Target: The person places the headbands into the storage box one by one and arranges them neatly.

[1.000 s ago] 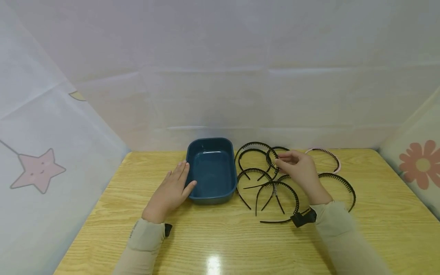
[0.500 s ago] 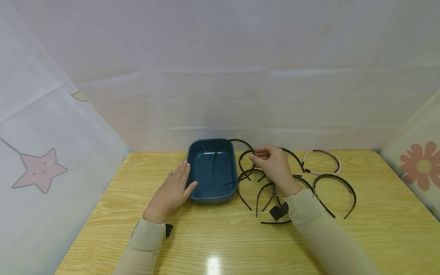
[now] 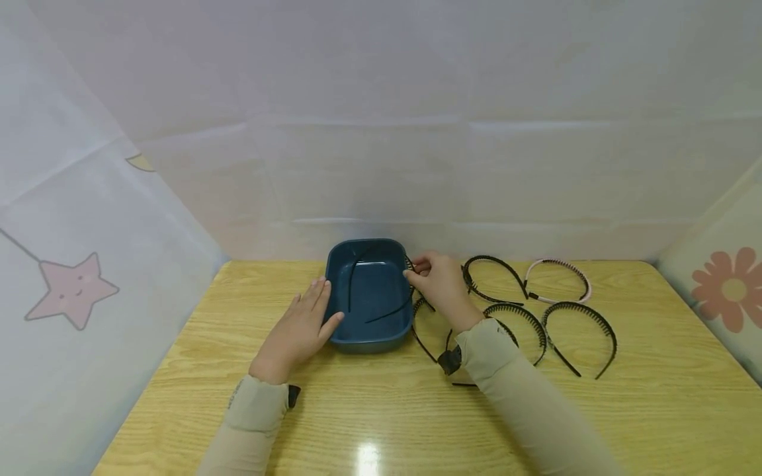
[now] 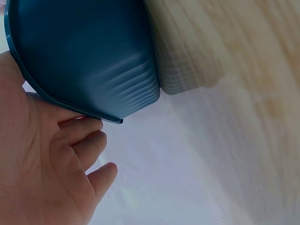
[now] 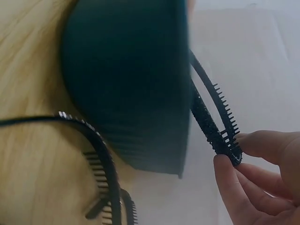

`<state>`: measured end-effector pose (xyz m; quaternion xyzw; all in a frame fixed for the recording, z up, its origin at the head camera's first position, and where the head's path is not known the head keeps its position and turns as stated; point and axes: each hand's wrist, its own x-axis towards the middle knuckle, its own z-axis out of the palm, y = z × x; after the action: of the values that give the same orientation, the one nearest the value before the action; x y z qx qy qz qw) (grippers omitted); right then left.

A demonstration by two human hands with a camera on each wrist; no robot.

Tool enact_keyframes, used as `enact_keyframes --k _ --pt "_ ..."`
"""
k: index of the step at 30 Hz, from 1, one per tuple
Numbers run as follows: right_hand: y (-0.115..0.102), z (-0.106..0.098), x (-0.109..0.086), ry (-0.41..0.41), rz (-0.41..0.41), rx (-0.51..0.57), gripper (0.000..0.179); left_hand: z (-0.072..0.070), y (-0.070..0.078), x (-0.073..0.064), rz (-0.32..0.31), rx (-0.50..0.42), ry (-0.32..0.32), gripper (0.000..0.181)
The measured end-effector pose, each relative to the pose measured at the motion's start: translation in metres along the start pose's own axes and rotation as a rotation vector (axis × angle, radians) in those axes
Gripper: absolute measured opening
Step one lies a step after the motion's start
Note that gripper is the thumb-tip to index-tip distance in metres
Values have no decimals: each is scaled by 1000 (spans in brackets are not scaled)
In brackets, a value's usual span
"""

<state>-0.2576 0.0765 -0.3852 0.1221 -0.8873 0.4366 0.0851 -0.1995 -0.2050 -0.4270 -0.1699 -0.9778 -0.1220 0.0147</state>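
My right hand (image 3: 443,287) pinches a black toothed headband (image 5: 205,123) at its curved top, just over the right rim of a dark blue bin (image 3: 370,347). The headband's two thin ends reach over the inside of the bin. In the right wrist view, its surface looks glittery and its comb teeth face inward. My left hand (image 3: 297,330) rests against the bin's left rim with relaxed, mostly straight fingers. Seen in the left wrist view, those fingers touch the rim from outside.
Several black headbands lie right of the bin, one of them (image 3: 614,334) at the far right. Behind it lies a pink headband (image 3: 589,291). My right forearm partly covers others. A pale printed cloth (image 3: 381,165) hangs behind the wooden table (image 3: 321,423).
My right hand has carried the black headband leftward from the group, bringing its ends over the bin. My left hand has stayed at the bin's left rim.
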Motion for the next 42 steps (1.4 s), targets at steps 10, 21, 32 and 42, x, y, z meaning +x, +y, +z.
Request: enact_keyframes --k 10,21,32,42 --pt "-2 31 5 -56 61 -91 28 -2 2 0 3 -8 3 77" --pt "-10 39 5 -53 23 -162 24 -2 1 0 3 0 11 76" --pt "-9 43 2 -20 -77 -241 22 -1 0 0 -2 -10 5 76" --pt "-5 44 0 -1 -91 -203 23 2 -2 1 2 -15 13 76"
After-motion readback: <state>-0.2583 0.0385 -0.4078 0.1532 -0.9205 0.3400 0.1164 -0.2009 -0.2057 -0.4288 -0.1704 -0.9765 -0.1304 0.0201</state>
